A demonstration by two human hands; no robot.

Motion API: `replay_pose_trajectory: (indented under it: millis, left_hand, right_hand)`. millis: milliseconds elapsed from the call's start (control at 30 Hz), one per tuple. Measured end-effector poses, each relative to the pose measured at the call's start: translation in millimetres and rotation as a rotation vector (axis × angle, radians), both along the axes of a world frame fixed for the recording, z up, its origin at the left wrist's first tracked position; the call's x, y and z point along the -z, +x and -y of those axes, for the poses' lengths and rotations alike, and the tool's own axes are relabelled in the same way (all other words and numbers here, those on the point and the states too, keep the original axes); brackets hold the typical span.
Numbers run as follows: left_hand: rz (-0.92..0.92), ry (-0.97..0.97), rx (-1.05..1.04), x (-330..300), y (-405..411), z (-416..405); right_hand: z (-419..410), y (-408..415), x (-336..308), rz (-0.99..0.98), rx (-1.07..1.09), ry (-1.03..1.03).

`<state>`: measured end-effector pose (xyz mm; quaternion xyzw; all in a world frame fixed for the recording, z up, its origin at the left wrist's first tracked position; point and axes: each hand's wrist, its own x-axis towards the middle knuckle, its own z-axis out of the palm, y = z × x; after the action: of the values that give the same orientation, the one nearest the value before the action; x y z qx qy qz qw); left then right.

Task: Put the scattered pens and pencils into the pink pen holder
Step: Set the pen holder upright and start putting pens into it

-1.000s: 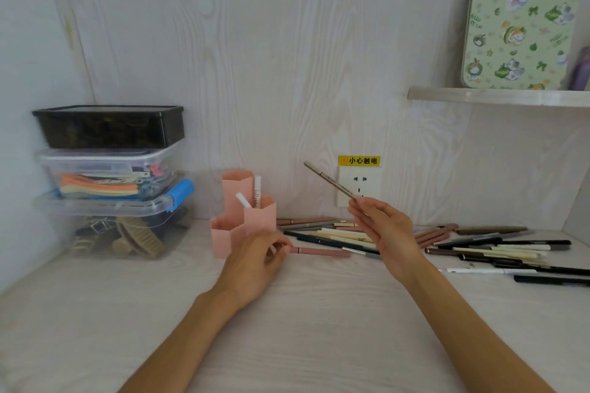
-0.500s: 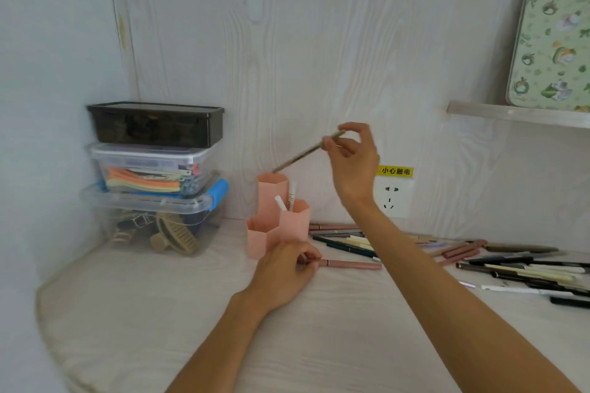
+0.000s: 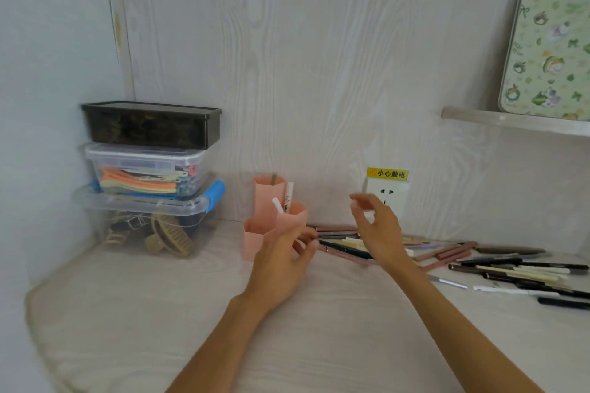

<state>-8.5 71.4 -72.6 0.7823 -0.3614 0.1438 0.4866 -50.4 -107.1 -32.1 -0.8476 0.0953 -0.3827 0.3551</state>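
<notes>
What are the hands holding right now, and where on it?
The right hand holds nothing, its fingers loosely spread. The left hand pinches the near end of a pink pen lying beside the pink pen holder.

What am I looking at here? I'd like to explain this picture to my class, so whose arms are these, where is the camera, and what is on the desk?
The camera sits on a person's head and looks down at their own bare arms; there is no machine. The left hand is next to the pink pen holder and pinches the end of a pink pen lying on the desk. The right hand is lifted, fingers loose, holding nothing. The holder contains two white pens and a brown pencil. Scattered pens and pencils lie to the right. Stacked storage boxes stand to the left.
</notes>
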Motion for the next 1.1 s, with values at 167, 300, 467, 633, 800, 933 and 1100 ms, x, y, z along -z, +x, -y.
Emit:
replay_pose_trajectory:
  millis: [167,300,467,633,800,933,1100]
  left_hand:
    - [0.192,-0.344,-0.138,-26.3,-16.8,-0.3]
    - [0.406,-0.75,-0.292,-52.1,-22.0,-19.7]
    - [0.422,-0.899,-0.533,-53.8,0.7,-45.3]
    - [0.286,-0.569,-0.664,-33.4,14.4,-43.3]
    - [0.08,-0.33,-0.659,-20.4,17.6,-32.5]
    - [-0.244,-0.125,-0.453,-9.4,22.4,-32.1]
    - [-0.3,-0.124,-0.349,-3.0,28.5,-39.9]
  right_hand:
    - [31.5,-24.2,39.7,-0.243,0.02,-0.142]
    - [25.8,-23.3,45.1,-0.278,0.001,-0.285]
    - [24.0,-22.0,44.3,-0.262,0.024,-0.337]
    - [22.9,-20.9,43.1,-0.277,0.125,-0.369]
    - [27.1,-27.2,40.6,-0.315,0.092,-0.31]
    - [25.8,-27.7,38.1,-0.316,0.092,-0.351]
    - [26.8,-27.8,37.9,-0.363,0.103,-0.434]
